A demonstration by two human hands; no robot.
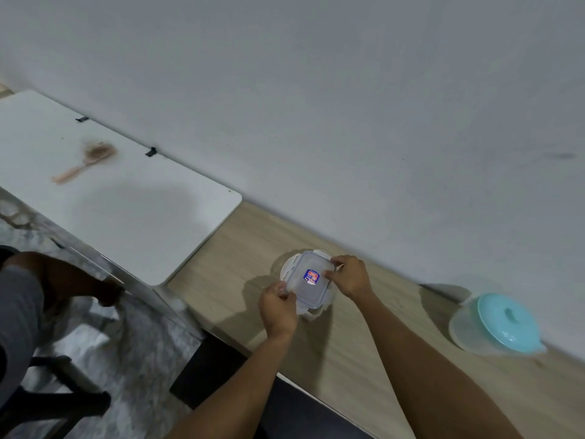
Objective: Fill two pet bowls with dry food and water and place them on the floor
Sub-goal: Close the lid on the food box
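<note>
Your left hand (278,307) has its fingers curled round the near-left corner of the clear plastic container (311,282). Your right hand (348,277) pinches the far-right edge, thumb on top of the lid. Both hands are gripping it, just over a white bowl (286,268) whose rim shows left of the box and under its near side. Can't tell if box and bowl touch. The box looks like stiff thin plastic: probably light, smooth, and slippery at the corners. The side clips look like the snap type, so expect them to be stiff. Take hold of the walls of the base, not the lid. If you hold only the lid while unclipping, the base may drop. Can't read the contents through the lid. If it's dry food, it'll shift when you tilt, so pour over a corner and go slow. The bowl sits on the wooden table (253,242), near the wall. Only one bowl is visible; I can't pick out a second. The jug (497,324) with the teal lid is well apart to your right on the same table. Its fill level isn't readable, so assume it's heavy and support it underneath. There's a brush (84,163) on the white table (142,217) to the left; ignore it.
</note>
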